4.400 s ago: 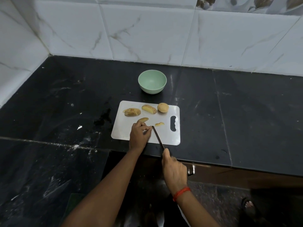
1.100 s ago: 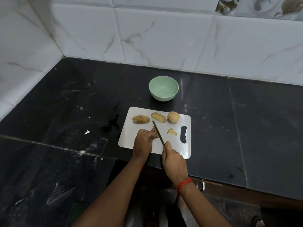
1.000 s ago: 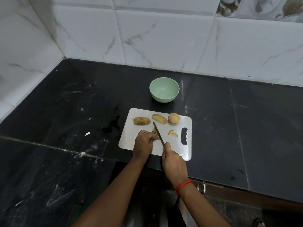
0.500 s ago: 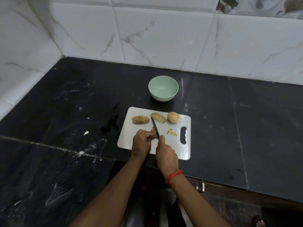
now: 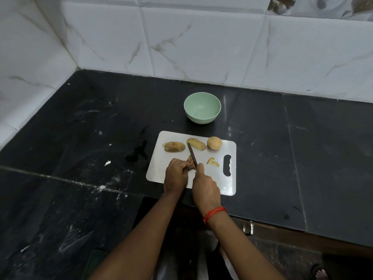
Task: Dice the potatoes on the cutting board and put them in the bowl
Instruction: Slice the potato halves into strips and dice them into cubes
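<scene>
A white cutting board (image 5: 161, 156) lies on the black counter. My left hand (image 5: 176, 174) pinches a small potato piece (image 5: 190, 158) against the board, mostly hidden by its fingers. My right hand (image 5: 204, 187) grips a dark knife (image 5: 192, 155) whose blade lies across that piece. Along the board's far edge sit two potato wedges (image 5: 174, 146) (image 5: 196, 143) and a rounded potato half (image 5: 214, 142). A few small cut bits (image 5: 213, 162) lie right of the blade. The pale green bowl (image 5: 202, 107) stands beyond the board and looks empty.
The black stone counter (image 5: 302, 148) is bounded by white marble tile walls (image 5: 201, 43) at the back and left. A wet dark patch (image 5: 139, 152) and white flecks lie left of the board. The counter's front edge runs just under my wrists.
My right hand and the knife moved forward and left over the held piece; the blade tip now reaches near the far wedges. My left hand stays on the piece.
</scene>
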The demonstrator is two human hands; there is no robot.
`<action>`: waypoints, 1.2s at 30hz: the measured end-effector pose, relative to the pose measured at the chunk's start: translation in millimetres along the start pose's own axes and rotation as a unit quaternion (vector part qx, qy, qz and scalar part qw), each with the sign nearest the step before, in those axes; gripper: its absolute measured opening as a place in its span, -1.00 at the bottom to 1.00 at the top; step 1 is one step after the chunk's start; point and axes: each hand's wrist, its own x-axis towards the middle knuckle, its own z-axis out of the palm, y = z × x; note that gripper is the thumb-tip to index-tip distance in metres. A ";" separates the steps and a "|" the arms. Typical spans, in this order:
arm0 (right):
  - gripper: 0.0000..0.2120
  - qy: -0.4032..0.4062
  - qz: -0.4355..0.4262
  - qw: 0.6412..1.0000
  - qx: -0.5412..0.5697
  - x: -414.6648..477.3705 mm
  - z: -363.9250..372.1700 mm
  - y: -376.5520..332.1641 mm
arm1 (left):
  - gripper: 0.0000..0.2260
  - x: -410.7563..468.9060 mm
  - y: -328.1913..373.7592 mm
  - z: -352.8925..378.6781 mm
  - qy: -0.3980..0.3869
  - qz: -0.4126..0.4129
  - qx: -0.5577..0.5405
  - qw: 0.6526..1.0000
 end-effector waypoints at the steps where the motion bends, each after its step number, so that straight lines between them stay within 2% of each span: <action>1: -0.73 -0.001 0.002 1.000 -0.002 -0.6 0.9 -1.0 | -0.90 0.3 -0.6 0.1 -0.001 -0.004 -0.001 1.000; 19: -0.70 0.013 -0.003 0.999 -0.047 -11.5 16.6 6.8 | -0.89 1.7 0.3 2.3 0.001 0.004 0.013 1.000; 22: -0.74 0.003 0.001 0.998 -0.056 -27.8 20.0 12.1 | -0.84 0.0 3.7 1.9 0.011 -0.001 0.015 1.000; 26: -0.64 -0.030 0.008 0.994 -0.109 -68.7 26.1 29.7 | -0.83 -0.5 2.2 1.8 0.013 -0.004 0.016 1.000; 28: -0.66 -0.048 0.014 0.991 -0.121 -90.4 24.1 39.7 | -0.86 -0.3 -0.4 2.9 0.012 -0.002 0.016 1.000; 31: -0.88 0.000 0.025 0.997 -0.069 -102.8 17.9 50.2 | -0.91 -1.5 -3.8 5.4 0.011 0.008 0.015 1.000; 36: -0.81 0.183 -0.052 0.981 0.023 -64.9 12.8 49.6 | -0.73 -0.3 -6.2 6.3 0.046 -0.012 -0.008 0.999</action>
